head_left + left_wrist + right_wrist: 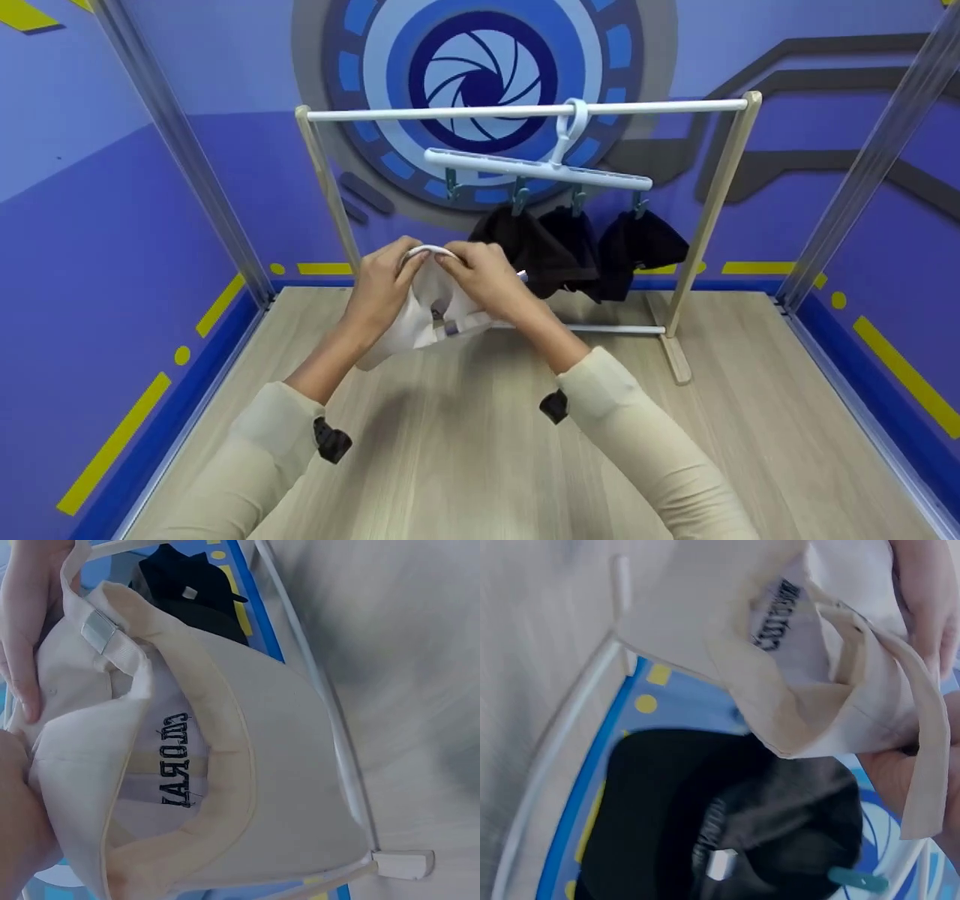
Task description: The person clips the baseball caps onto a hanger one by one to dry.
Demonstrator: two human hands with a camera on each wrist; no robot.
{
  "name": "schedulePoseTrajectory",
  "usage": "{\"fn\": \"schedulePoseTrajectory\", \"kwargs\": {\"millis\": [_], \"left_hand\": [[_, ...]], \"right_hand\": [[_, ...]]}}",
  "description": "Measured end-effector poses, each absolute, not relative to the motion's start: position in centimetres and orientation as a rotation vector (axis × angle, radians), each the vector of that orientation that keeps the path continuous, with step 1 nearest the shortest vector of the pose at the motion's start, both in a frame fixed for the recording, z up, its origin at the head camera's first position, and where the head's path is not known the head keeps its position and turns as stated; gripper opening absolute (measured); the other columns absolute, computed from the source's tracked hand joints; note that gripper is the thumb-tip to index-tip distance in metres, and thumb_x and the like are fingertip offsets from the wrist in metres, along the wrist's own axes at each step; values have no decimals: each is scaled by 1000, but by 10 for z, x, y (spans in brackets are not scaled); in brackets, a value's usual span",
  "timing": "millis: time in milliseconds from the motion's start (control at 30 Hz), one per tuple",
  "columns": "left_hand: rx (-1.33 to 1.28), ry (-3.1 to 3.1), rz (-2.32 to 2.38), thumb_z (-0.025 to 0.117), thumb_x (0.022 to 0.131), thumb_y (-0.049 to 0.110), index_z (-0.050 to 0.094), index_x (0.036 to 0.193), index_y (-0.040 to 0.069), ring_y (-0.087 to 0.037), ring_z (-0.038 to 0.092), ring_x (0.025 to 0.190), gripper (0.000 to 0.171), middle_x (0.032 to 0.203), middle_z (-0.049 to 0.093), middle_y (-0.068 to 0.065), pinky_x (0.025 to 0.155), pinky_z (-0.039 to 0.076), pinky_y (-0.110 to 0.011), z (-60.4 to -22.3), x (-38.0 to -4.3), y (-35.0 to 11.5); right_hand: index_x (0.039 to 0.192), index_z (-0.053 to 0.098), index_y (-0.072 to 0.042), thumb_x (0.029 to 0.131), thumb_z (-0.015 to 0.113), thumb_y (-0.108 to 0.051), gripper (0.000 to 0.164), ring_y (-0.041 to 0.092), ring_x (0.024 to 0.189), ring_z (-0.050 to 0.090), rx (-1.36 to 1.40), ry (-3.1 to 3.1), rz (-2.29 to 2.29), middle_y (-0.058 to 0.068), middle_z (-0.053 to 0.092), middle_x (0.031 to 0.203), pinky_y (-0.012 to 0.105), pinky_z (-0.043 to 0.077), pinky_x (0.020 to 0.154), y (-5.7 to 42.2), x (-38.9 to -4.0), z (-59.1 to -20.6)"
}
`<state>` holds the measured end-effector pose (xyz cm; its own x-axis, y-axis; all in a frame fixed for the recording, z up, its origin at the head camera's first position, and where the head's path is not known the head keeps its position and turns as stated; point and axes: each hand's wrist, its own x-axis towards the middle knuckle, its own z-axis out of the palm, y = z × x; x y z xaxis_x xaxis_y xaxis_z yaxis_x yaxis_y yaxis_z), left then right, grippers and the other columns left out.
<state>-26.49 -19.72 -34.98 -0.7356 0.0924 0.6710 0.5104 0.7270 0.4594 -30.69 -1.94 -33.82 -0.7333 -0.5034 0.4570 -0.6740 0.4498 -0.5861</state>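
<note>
Both hands hold a cream baseball cap [401,341] in front of the drying rack, pinching a fold of its crown. My left hand [379,285] grips the fold from the left, thumb and fingers on opposite sides of the fabric. From the right, my right hand [491,281] pinches the same fold close to it. The cap's opening faces the wrist cameras, showing dark stitched lettering [175,761] inside. Its brim [292,757] points away from the hands. In the left wrist view, the back strap [127,660] with a metal buckle [99,631] hangs loose.
A pale hanger [540,169] hooks over the white rod [450,113] of a wooden rack and tilts down to the right. Black caps [521,247] hang from its green clips; the leftmost clip [451,184] holds nothing. Blue walls [97,225] enclose the wooden table [450,465].
</note>
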Motion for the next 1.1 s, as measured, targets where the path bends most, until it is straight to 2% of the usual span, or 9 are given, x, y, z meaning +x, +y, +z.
{"fn": "schedulePoseTrajectory", "kwargs": {"millis": [67, 133, 200, 367, 500, 633, 767, 933, 1100], "left_hand": [[-449, -2278, -883, 53, 96, 29, 65, 97, 15, -11, 52, 67, 19, 83, 65, 2, 61, 43, -28, -345, -266, -196], [-441, -2269, -904, 53, 96, 29, 65, 96, 15, -12, 51, 66, 19, 80, 64, 1, 61, 41, -27, -341, -268, -194], [-436, -2264, -907, 54, 95, 29, 65, 95, 14, -12, 53, 67, 19, 80, 64, 1, 61, 41, -27, -337, -269, -193], [-424, -2272, -890, 55, 94, 30, 66, 92, 13, -13, 55, 70, 20, 81, 66, 1, 62, 42, -28, -330, -272, -192], [-427, -2284, -892, 55, 94, 28, 66, 92, 12, -14, 53, 68, 20, 79, 65, -1, 62, 40, -28, -324, -277, -195], [-410, -2300, -891, 55, 94, 29, 65, 91, 12, -15, 50, 66, 21, 75, 61, -3, 61, 39, -28, -318, -281, -198], [-377, -2327, -889, 55, 94, 30, 65, 91, 12, -16, 49, 64, 21, 72, 58, -3, 59, 37, -28, -317, -286, -200], [-378, -2371, -880, 54, 95, 31, 65, 93, 12, -16, 48, 62, 22, 70, 56, -2, 59, 37, -29, -318, -292, -197], [-347, -2415, -827, 53, 95, 32, 65, 92, 13, -16, 48, 63, 22, 70, 56, -1, 59, 37, -29, -319, -298, -193]], "right_hand": [[106, 70, -16, 95, 55, -37, 29, 7, 79, 59, 1053, -2506, 1287, -5, 67, 93, 25, 47, 68, -15, -311, -329], [116, 67, -16, 94, 56, -38, 32, 7, 97, 60, 1084, -2521, 1473, -4, 66, 111, 27, 49, 81, -8, -315, -320], [121, 64, -15, 95, 56, -35, 33, 11, 105, 60, 1081, -2529, 1696, 0, 63, 119, 31, 49, 88, -1, -317, -311], [119, 61, -5, 97, 54, -19, 27, 24, 108, 62, 886, -2458, 2000, 11, 62, 118, 38, 50, 91, 10, -321, -298], [123, 58, -5, 96, 53, -12, 28, 23, 109, 60, 693, -2450, 1904, 11, 61, 119, 31, 51, 89, 7, -326, -293], [139, 45, -6, 93, 55, -12, 47, 19, 120, 53, 642, -2449, 1884, 9, 52, 136, 24, 48, 90, -4, -334, -292], [146, 32, -5, 96, 54, -16, 57, 18, 132, 41, 687, -2359, 2088, 9, 37, 148, 24, 41, 99, -16, -340, -294], [149, 25, -4, 99, 49, -19, 57, 18, 140, 28, 688, -2116, 2432, 10, 25, 154, 30, 32, 108, -26, -343, -295], [147, 28, -1, 100, 45, -17, 52, 19, 139, 30, 630, -1971, 2559, 11, 30, 152, 33, 33, 108, -34, -343, -293]]}}
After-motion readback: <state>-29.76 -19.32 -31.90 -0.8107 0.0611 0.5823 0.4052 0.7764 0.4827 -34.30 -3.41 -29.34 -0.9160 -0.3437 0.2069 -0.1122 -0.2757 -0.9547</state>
